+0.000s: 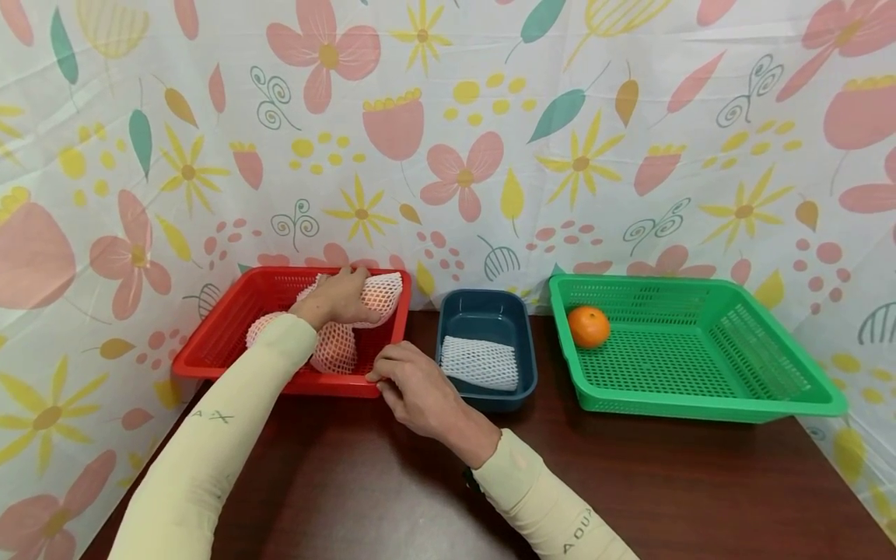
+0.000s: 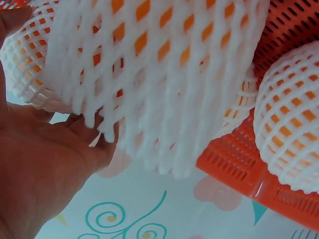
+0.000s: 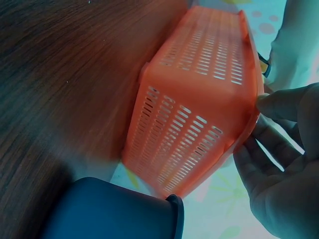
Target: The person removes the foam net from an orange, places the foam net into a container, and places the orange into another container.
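Observation:
Inside the red basket, my left hand reaches over several orange fruits wrapped in white foam nets. Its thumb and fingers curl round one netted orange at the left of the left wrist view. Another foam-netted orange lies beside that hand, its loose net end hanging close to the camera. A further netted orange sits near the basket's front wall. My right hand pinches the basket's front right corner rim, thumb on the outside in the right wrist view.
A dark blue tray stands right of the red basket, holding a flattened white foam net. Farther right, a green basket holds one bare orange. A flowered cloth hangs behind the dark wooden table.

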Action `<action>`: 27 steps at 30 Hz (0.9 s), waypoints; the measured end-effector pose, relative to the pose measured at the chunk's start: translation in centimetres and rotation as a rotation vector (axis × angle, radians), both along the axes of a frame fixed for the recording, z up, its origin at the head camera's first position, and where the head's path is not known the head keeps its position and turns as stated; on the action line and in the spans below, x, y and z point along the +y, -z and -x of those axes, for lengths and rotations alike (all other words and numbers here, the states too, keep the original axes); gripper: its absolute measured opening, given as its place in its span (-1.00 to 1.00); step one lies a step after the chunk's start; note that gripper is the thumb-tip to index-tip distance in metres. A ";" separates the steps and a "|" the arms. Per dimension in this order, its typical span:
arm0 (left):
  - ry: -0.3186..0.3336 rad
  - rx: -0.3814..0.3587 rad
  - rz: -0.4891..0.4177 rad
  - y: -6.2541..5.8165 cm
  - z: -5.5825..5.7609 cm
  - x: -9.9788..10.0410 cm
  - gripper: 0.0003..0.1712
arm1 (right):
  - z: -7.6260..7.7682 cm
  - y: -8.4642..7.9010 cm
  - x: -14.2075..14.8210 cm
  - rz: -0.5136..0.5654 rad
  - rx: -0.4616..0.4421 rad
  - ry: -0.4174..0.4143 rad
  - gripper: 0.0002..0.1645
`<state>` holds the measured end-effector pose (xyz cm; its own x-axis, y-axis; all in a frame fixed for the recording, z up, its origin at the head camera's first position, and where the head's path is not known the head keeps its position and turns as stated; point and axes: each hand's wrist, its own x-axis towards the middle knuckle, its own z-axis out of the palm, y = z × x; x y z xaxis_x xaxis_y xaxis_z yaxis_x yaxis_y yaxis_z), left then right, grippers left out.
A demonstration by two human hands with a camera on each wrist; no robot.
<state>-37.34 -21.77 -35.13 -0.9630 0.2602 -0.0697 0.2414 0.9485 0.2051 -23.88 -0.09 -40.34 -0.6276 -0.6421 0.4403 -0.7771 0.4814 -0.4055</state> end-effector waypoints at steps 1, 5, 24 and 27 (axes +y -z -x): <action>-0.001 0.000 0.000 0.0 0.0 0.0 0.21 | 0.0 0.0 0.0 -0.001 0.002 0.000 -0.73; 0.002 0.001 -0.013 -0.2 0.0 0.0 0.21 | 0.0 0.0 0.0 -0.003 0.007 -0.002 -0.73; 0.026 0.039 -0.112 -2.1 -2.0 0.1 0.13 | 0.0 0.0 0.0 -0.002 0.010 -0.001 -0.74; 0.023 0.040 -0.129 -2.3 -2.3 0.1 0.13 | -0.1 0.0 0.0 0.000 0.012 -0.001 -0.74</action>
